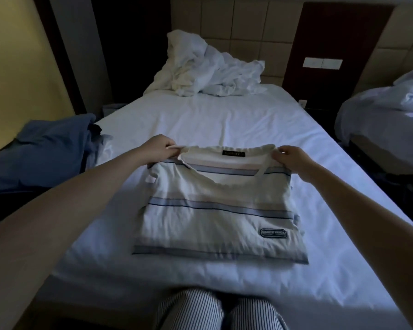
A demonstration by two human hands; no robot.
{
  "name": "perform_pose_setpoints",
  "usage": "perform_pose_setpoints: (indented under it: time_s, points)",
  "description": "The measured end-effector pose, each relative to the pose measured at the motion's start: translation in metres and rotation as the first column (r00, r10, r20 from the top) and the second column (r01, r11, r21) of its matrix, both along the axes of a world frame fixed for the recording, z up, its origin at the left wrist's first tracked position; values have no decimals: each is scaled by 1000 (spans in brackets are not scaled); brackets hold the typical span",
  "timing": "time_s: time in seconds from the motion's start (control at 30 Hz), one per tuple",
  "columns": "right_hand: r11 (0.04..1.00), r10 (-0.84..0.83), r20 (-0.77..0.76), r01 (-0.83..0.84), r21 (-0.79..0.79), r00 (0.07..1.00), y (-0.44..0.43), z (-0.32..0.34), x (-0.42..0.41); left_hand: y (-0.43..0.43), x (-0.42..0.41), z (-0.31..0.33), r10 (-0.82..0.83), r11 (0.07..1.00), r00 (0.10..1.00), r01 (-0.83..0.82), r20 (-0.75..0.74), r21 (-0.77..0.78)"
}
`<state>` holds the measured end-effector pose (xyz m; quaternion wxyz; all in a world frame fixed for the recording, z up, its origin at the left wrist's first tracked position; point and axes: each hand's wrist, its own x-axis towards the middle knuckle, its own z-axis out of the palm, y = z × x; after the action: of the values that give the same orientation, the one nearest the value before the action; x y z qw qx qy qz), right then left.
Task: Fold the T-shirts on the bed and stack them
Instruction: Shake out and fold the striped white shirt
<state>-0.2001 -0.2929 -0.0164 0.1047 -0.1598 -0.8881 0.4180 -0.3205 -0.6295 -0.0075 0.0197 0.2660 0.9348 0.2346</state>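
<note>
Hands (159,148) (293,158) pinch T-shirt (212,210) collar (arms (81,198) outstretched).

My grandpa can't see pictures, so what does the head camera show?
The left hand and right hand pinch the shoulders of a striped T-shirt lying flat on a white bed. Crumpled bedding sits near the headboard, and blue cloth lies at its left edge.

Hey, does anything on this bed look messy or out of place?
The white bedding is bunched in a heap at the far end of the bed, and a blue cloth lies rumpled at its left edge. The striped T-shirt lies flat, left hand and right hand pinching its shoulders.
</note>
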Motion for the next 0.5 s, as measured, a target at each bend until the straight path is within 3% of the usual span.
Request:
perform_pose_setpoints:
  time_s: [0.07,0.27,0.37,0.43,0.5]
  points:
    - [1000,-6,-21,7,12,1000,9,-11,-31,13,-33,-7,18,1000,1000,-18,16,-12]
    - [995,-34,36,30,94,999,32,-52,-118,41,-115,-54,108,994,963,-98,249,-52]
    - [974,-57,61,42,221,997,33,-93,-136,50,-130,-93,199,978,911,-209,362,-13]
    - [919,-91,-31,96,382,995,29,-118,-135,45,-135,-111,263,955,885,-296,384,26]
    - [888,-98,-130,145,436,987,27,-126,-130,37,-141,-118,241,932,864,-333,443,142]
